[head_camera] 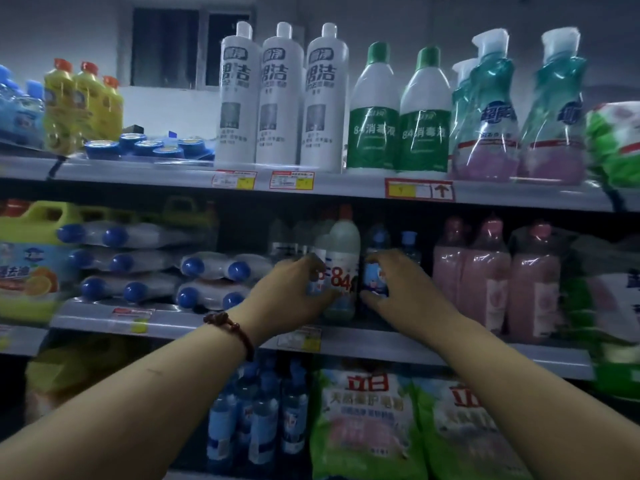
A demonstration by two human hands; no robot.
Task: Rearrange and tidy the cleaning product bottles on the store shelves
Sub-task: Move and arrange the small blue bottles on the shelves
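So the person's got both arms up at the middle shelf (381, 341), working the crowded bit in the centre. The left hand (294, 289), the one with the bead bracelet (232, 327) on its wrist, is wrapped round the lower part of a white "84" bottle (344, 261) with a reddish cap. The bottle's upright near the front edge, with a few more of the same kind tucked close behind it. The right hand (405, 289) has thumb and fingers clamped on a small dark blue bottle (375, 275) just beside it, the two bottles nearly touching. My guess is they're holding one steady while nudging the other, so neither tips and the two kinds end up in their own rows with labels facing out. It's tight in there: the pink bottles (485, 271) sit right next door on one side, and the blue-capped packs (156, 265) are stacked lying down on the other. Up top the tall white bottles (280, 98) already look lined up, so this shelf seems to be the one getting sorted. It's dim and a bit blurry, so I can't read the small label.
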